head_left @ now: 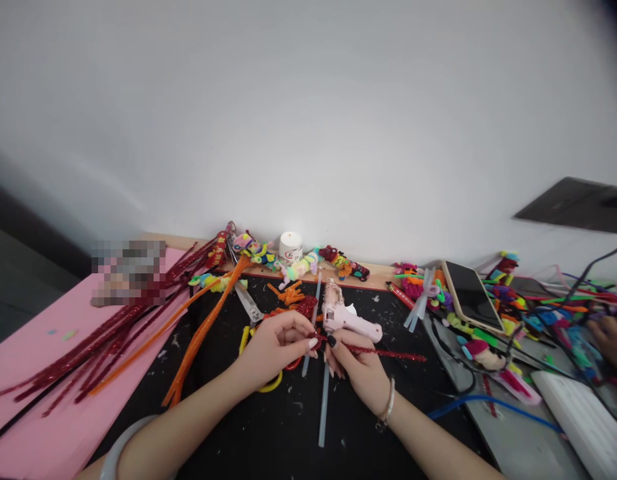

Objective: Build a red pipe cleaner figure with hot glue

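My left hand (276, 343) and my right hand (356, 363) meet over the black mat (288, 427), both pinching a glittery red pipe cleaner (388, 353) that runs out to the right. The fingers of both hands are closed on it near its left end. Just behind the hands lies a white and pink glue gun (346, 317). A small red glitter piece (307, 305) sits beside the gun. A clear glue stick (323, 407) lies on the mat under my right wrist.
A bundle of red and orange pipe cleaners (113, 340) spreads over a pink sheet (28, 373) at left. Scissors (248, 303), small pipe-cleaner figures (298, 267) and a white tub (290, 247) line the wall. A phone (471, 297) and another person's hand (611, 340) are at right.
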Available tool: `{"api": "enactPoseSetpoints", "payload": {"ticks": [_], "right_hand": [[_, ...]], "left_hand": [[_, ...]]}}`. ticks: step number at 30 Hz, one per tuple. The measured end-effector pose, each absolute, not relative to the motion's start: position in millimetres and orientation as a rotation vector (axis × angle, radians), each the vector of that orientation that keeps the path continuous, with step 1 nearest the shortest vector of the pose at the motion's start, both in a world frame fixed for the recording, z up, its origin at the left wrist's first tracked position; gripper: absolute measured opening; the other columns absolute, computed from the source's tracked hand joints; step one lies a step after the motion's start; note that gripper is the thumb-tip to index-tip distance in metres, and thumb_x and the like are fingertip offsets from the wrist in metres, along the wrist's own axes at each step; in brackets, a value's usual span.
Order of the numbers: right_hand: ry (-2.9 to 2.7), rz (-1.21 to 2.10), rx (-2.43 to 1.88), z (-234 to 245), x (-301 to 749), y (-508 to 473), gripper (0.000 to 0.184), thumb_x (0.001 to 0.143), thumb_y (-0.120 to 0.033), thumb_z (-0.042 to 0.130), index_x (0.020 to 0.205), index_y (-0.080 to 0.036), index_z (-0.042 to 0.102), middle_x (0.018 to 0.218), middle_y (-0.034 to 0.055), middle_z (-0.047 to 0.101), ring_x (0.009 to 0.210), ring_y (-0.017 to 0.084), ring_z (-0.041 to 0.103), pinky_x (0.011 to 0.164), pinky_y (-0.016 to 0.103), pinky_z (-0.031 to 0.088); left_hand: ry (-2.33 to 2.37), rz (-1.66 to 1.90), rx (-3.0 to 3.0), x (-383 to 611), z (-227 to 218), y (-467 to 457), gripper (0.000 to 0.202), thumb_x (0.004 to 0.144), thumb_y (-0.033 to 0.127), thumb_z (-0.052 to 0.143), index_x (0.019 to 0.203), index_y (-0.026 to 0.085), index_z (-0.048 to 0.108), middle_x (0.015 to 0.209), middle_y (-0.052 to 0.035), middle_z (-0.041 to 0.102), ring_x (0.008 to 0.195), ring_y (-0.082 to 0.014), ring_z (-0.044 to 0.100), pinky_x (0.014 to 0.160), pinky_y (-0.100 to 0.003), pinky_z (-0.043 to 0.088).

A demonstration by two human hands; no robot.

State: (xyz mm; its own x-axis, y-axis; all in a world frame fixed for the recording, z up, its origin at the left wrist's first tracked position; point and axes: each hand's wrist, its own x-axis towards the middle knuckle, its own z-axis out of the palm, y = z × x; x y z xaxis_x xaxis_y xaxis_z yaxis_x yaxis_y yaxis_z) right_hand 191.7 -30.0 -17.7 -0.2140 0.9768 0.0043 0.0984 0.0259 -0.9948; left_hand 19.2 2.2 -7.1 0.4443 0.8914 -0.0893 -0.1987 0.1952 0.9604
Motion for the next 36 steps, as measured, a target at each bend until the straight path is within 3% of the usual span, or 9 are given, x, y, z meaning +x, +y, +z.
{"api": "enactPoseSetpoints", "payload": {"ticks": [7,13,28,32,36], "right_hand": [[-1.454,1.314,-1.175,-17.6,192.7,-30.0,0.032,0.089,-0.032,0.047,0.063,-0.018,0.057,0.048,-0.0031,0.048,0.042,0.010,0.038,0.043,0.024,0.029],[-1.447,1.328,-1.167,-19.1,193.1,-30.6,0.033,0.089,-0.034,0.047,0.062,-0.018,0.056,0.048,-0.0036,0.047,0.042,0.010,0.038,0.043,0.024,0.030],[-1.417,1.303,-1.203,-12.4,191.9,-30.3,0.040,0.085,-0.046,0.049,0.055,-0.019,0.054,0.042,-0.0037,0.045,0.038,0.010,0.037,0.041,0.024,0.028],[-1.456,1.233,-1.220,-15.1,192.2,-30.1,0.049,0.085,-0.050,0.048,0.047,-0.019,0.049,0.041,-0.0031,0.045,0.038,0.009,0.037,0.040,0.023,0.027],[-1.494,1.212,-1.237,-16.0,193.1,-30.6,0.047,0.087,-0.046,0.047,0.049,-0.019,0.049,0.040,-0.0042,0.044,0.037,0.009,0.034,0.040,0.023,0.026]], "left_hand": [[0.755,0.859,1.092,18.5,-11.9,2.5,0.013,0.069,0.014,0.069,0.076,0.015,0.058,0.066,0.0050,0.060,0.061,-0.0109,0.066,0.062,-0.023,0.053],[0.829,0.823,1.162,17.9,-9.8,2.1,0.011,0.071,0.016,0.067,0.078,0.015,0.059,0.061,0.0029,0.063,0.054,-0.0110,0.063,0.050,-0.019,0.048],[0.903,0.743,1.200,15.9,-4.7,0.9,0.011,0.068,0.023,0.070,0.070,0.014,0.064,0.055,-0.0029,0.069,0.046,-0.0129,0.061,0.044,-0.021,0.044],[0.852,0.687,1.348,16.6,-3.2,-4.0,0.006,0.069,0.019,0.068,0.068,0.013,0.066,0.058,-0.0027,0.067,0.053,-0.0148,0.064,0.053,-0.023,0.050],[0.840,0.688,1.507,16.5,-2.1,-6.0,0.006,0.071,0.015,0.065,0.067,0.012,0.069,0.067,-0.0045,0.065,0.057,-0.0154,0.065,0.054,-0.023,0.050]]}}
